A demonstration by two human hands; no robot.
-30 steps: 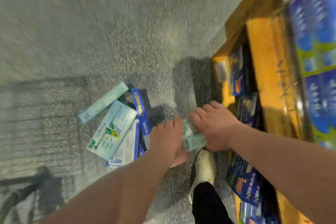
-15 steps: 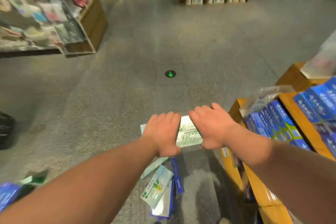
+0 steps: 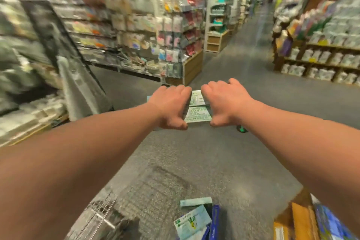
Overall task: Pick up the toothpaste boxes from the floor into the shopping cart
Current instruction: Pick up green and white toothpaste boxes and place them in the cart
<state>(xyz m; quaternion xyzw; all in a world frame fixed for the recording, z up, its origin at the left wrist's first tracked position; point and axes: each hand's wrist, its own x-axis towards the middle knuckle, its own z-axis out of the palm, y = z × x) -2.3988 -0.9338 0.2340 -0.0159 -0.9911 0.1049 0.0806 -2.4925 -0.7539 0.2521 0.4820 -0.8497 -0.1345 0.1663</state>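
Observation:
Both hands hold a small stack of pale green toothpaste boxes (image 3: 197, 108) out in front of me, high above the floor. My left hand (image 3: 171, 106) grips the stack's left end and my right hand (image 3: 226, 101) grips its right end. Several more toothpaste boxes (image 3: 192, 220), pale green and blue, lie in a loose pile on the grey floor at the bottom of the view. The wire rim of the shopping cart (image 3: 97, 214) shows at the bottom left, blurred.
Store shelving (image 3: 136, 31) full of packaged goods runs along the left, with a dark slanted stand (image 3: 64, 54) in front of it. More shelves (image 3: 321, 52) stand at the right. A wooden shelf with blue boxes (image 3: 329, 224) sits at the bottom right. A grey aisle runs ahead.
My head and both hands have risen from the floor pile. The hands carried the stack of boxes upward, and the view swung from the floor to the aisle.

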